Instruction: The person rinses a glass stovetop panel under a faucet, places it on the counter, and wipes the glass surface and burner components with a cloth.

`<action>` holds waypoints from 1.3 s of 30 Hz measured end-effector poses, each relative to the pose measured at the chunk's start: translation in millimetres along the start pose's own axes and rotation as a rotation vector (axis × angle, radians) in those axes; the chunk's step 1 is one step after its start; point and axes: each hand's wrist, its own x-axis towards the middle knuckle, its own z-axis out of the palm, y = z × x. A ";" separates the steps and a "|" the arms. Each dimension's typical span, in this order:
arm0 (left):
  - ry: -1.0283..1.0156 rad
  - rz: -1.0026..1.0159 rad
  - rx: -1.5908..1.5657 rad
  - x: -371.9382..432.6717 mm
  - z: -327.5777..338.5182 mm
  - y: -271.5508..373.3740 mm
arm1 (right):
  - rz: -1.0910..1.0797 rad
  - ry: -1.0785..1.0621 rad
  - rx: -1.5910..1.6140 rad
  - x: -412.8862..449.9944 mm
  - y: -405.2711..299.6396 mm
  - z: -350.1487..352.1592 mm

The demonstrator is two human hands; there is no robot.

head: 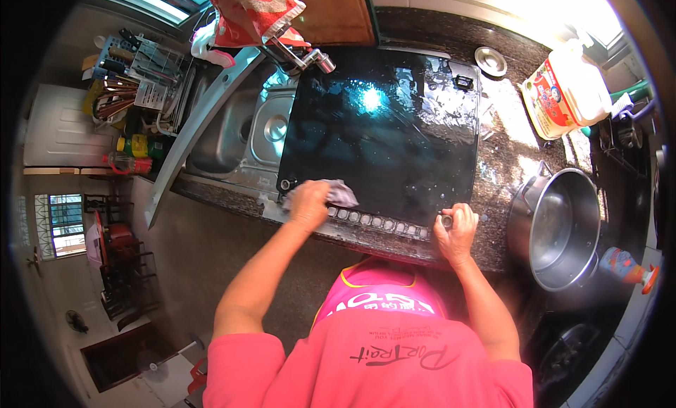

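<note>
A dark, wet glass panel (369, 144) lies across the stone counter and partly over the sink. Strong light glares off its surface. My left hand (310, 203) grips a crumpled pale cloth (342, 193), pressed to the panel's near edge, close to its left corner. Along that edge runs a row of small rounded openings (379, 221). My right hand (458, 229) holds the panel's near right corner, its fingers around a round fitting (447, 221). A similar round fitting (285, 184) sits at the near left corner.
The steel sink (222, 138) is left, crossed by a long curved grey strip (195, 128). A faucet (319, 61) overhangs the panel's far left, a red patterned towel (248, 12) beside it. To the right are a large pot (562, 234), white plastic jug (575, 86) and spray bottle (626, 266).
</note>
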 end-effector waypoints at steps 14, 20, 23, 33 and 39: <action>0.006 0.235 -0.141 12.8 36.6 81.7 | 0.003 0.004 -0.008 -2.0 2.7 0.8; -0.058 0.180 0.010 -4.4 -7.2 -24.1 | 0.001 0.013 0.013 1.1 -1.7 -0.4; -0.130 0.277 -0.134 -3.5 8.1 5.9 | -0.006 0.014 0.004 0.7 -2.5 3.0; -0.083 0.375 -0.246 11.5 46.2 96.0 | 0.004 0.002 -0.002 -0.6 0.9 -0.1; -0.089 0.197 0.001 -14.8 0.6 -20.9 | -0.004 0.010 0.025 1.1 -0.7 0.0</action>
